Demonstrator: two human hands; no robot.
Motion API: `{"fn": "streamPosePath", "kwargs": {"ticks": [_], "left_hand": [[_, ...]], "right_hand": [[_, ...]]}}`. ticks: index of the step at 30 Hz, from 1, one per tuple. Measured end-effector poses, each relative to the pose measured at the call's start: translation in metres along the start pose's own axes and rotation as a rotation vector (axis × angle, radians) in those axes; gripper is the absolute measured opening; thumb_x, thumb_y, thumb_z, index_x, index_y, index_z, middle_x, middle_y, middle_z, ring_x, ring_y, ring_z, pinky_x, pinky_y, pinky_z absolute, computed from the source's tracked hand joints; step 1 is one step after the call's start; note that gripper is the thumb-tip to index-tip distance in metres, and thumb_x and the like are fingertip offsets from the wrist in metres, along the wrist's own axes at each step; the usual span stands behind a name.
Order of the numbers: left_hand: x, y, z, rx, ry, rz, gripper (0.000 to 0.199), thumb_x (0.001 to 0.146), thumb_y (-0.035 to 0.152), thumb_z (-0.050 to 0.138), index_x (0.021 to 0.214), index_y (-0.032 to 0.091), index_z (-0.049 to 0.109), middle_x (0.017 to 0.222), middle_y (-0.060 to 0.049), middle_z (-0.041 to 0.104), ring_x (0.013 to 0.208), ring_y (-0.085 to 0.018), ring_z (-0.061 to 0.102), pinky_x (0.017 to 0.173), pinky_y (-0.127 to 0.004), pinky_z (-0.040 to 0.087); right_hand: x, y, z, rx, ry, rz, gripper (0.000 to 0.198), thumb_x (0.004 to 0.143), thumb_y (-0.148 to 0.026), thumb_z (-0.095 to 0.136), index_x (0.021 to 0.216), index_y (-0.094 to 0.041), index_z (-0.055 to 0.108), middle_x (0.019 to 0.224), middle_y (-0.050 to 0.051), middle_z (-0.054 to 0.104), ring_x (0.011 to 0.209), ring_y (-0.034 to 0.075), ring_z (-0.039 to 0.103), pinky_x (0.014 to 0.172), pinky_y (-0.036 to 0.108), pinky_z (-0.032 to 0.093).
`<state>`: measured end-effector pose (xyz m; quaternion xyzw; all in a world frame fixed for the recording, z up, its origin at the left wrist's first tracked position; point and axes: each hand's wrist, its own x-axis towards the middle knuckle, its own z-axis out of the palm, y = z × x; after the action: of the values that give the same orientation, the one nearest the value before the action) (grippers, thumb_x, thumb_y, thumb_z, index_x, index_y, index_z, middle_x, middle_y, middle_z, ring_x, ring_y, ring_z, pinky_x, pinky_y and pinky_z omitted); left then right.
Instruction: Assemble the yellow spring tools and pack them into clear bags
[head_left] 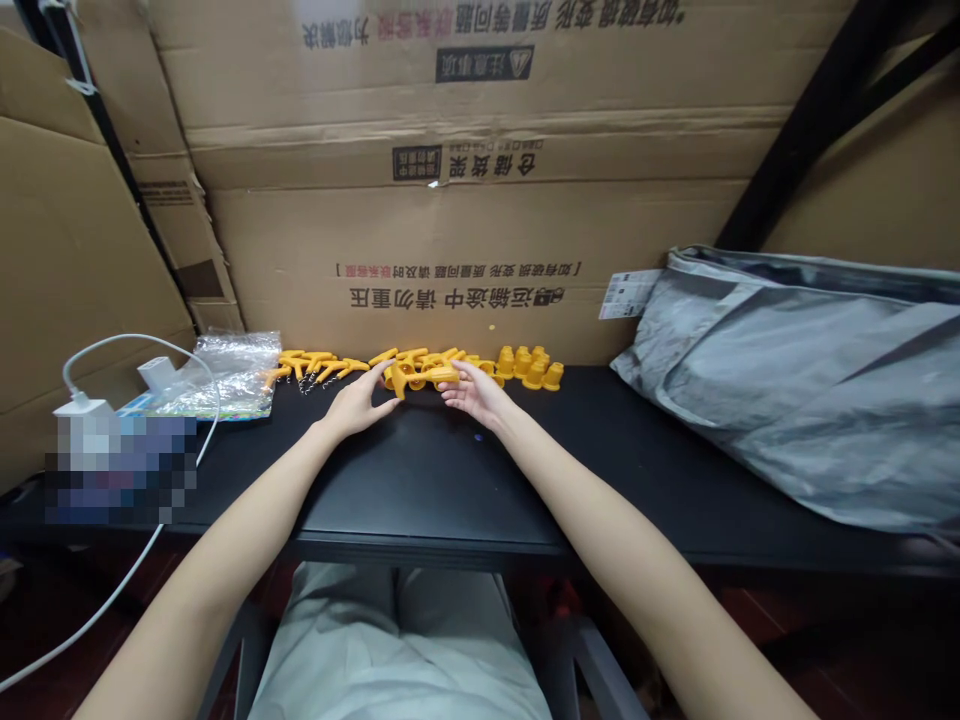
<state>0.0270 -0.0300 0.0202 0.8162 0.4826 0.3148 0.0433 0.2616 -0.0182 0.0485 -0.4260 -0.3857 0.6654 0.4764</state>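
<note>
Between my two hands, just above the far half of the black table point(360, 490), is a yellow plastic corkscrew point(420, 378), held level. My left hand point(356, 405) grips its crosswise handle with thumb and fingers. On the other end, a yellow tubular part, the fingers of my right hand point(478, 394) are closed. No metal spiral shows on this piece, so I cannot tell what is inside it. Behind my hands lies a row of more yellow pieces point(411, 354), partly hidden. Yellow T-handles with bare metal spirals point(324, 366) lie left of my left hand. Several yellow stepped sleeves point(535, 374) stand upright to the right.
A tall cardboard sheet point(465, 225) closes off the back. At the right rests a large grey bag point(787, 380). On the left are a clear plastic bag point(232, 375), a white charger point(86, 425) with its looping cable point(112, 595), and a blurred-out item point(124, 475).
</note>
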Motion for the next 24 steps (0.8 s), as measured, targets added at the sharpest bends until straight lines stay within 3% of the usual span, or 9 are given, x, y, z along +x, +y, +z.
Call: {"fn": "streamPosePath", "kwargs": {"ticks": [4,7,14,19,24], "left_hand": [[0.001,-0.003,0.000,0.009,0.005,-0.017,0.045,0.083,0.036,0.052,0.126,0.020,0.052,0.101,-0.005,0.065,0.077,-0.015,0.060,0.075,-0.029,0.048],[0.001,-0.005,-0.001,0.027,-0.012,0.009,0.029,0.083,0.031,0.050,0.105,0.019,0.064,0.092,-0.005,0.067,0.079,-0.017,0.060,0.077,-0.030,0.048],[0.002,-0.005,-0.001,0.054,-0.071,0.001,0.026,0.083,0.030,0.048,0.093,0.018,0.068,0.087,-0.005,0.069,0.077,-0.017,0.060,0.072,-0.028,0.046],[0.003,-0.006,0.000,0.060,-0.073,0.009,0.025,0.083,0.029,0.047,0.089,0.018,0.069,0.086,-0.005,0.069,0.076,-0.016,0.060,0.071,-0.027,0.046],[0.003,-0.006,0.001,0.062,-0.074,0.013,0.025,0.083,0.028,0.047,0.089,0.018,0.069,0.085,-0.005,0.069,0.074,-0.016,0.059,0.069,-0.027,0.045]], "right_hand": [[0.004,-0.009,-0.008,0.007,0.070,-0.272,0.018,0.088,-0.037,0.056,0.085,-0.020,0.049,0.064,0.002,0.067,0.052,0.013,0.062,0.052,0.023,0.053],[0.013,-0.012,-0.009,-0.067,0.140,-0.471,0.031,0.081,-0.047,0.062,0.093,-0.025,0.045,0.071,0.000,0.069,0.060,0.015,0.065,0.054,0.025,0.054],[0.040,-0.003,0.014,-0.546,0.249,-0.766,0.035,0.078,-0.045,0.062,0.105,-0.024,0.053,0.105,0.005,0.068,0.100,0.019,0.064,0.082,0.030,0.052],[0.050,0.006,0.030,-1.032,0.358,-0.821,0.034,0.083,-0.038,0.060,0.114,-0.024,0.056,0.107,0.008,0.068,0.106,0.026,0.061,0.097,0.042,0.041],[0.058,0.015,0.047,-1.213,0.358,-0.819,0.035,0.088,-0.034,0.054,0.121,-0.021,0.054,0.112,0.012,0.068,0.107,0.028,0.060,0.099,0.044,0.034]]}}
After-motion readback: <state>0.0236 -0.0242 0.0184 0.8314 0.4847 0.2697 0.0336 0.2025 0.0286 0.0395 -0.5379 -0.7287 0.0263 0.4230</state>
